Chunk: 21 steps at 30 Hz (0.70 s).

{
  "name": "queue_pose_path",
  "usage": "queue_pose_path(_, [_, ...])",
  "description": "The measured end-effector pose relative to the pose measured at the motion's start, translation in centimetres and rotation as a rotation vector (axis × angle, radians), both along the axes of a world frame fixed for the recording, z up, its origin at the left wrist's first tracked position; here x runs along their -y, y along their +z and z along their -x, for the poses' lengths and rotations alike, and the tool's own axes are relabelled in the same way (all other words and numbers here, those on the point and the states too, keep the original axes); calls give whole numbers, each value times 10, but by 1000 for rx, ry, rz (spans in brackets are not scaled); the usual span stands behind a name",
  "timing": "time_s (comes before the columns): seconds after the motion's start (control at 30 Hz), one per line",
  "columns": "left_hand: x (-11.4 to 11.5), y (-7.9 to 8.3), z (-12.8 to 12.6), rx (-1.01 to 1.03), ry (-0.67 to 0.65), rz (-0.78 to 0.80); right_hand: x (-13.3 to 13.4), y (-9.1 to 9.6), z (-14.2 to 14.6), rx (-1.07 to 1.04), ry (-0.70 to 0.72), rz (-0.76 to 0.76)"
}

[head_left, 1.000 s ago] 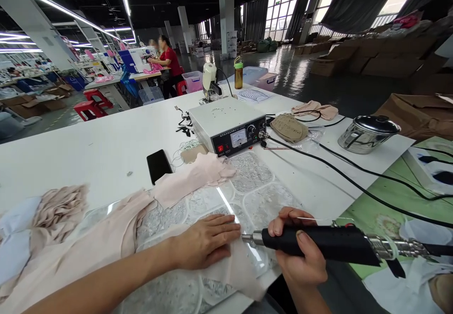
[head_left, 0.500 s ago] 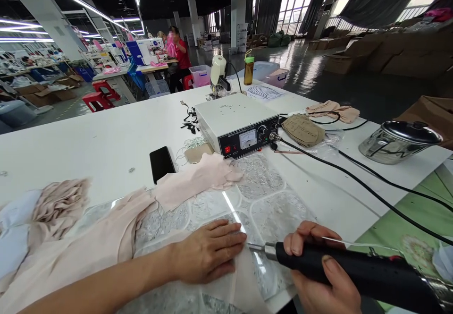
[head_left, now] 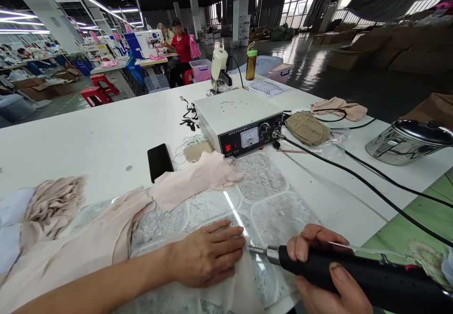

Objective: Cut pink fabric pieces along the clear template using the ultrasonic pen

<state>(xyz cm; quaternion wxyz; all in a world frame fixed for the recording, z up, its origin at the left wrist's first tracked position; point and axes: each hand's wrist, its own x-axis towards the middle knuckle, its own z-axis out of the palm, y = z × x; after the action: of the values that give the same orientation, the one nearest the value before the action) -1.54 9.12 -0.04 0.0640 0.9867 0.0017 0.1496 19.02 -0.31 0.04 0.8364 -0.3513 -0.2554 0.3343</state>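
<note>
My left hand [head_left: 208, 252] lies flat, fingers stretched out, on a thin pale fabric piece [head_left: 246, 285] over a clear patterned mat [head_left: 269, 210]. In my right hand [head_left: 329, 267] is a black handheld ultrasonic welding tool [head_left: 371, 276], fingers wrapped round its body. Its metal tip [head_left: 260, 250] points left and ends close beside my left fingertips; whether it touches the fabric I cannot tell. Beige fabric pieces [head_left: 81, 243] spread under and left of my left forearm. Another pink-beige stack [head_left: 198, 182] lies beyond my left hand.
A control box [head_left: 233, 120] with a dial stands behind the mat, its black cable [head_left: 354, 177] running right. Around it are a phone [head_left: 160, 163], brown card templates [head_left: 307, 128], a steel pot [head_left: 403, 146] and a bottle [head_left: 251, 64]. A co-worker in red [head_left: 182, 47] sits at a sewing machine beyond.
The view has shifted slightly. My hands and the tool keep nearly the same places on the mat. In the background, the co-worker's pink fabric has moved to the right side of the body.
</note>
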Motion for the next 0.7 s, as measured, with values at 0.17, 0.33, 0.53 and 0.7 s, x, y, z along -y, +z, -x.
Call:
queue_pose_path(0.17, [-1, 5, -1, -16, 25, 148, 0, 3, 1, 1, -19, 21])
queue_pose_path(0.33, [0, 8, -6, -31, 67, 225, 1, 5, 0, 5, -16, 31])
queue_pose_path(0.53, [0, 6, -11, -19, 60, 207, 0, 6, 0, 5, -16, 14])
queue_pose_path(0.7, [0, 6, -12, 0, 75, 183, 1, 7, 0, 14, -12, 29])
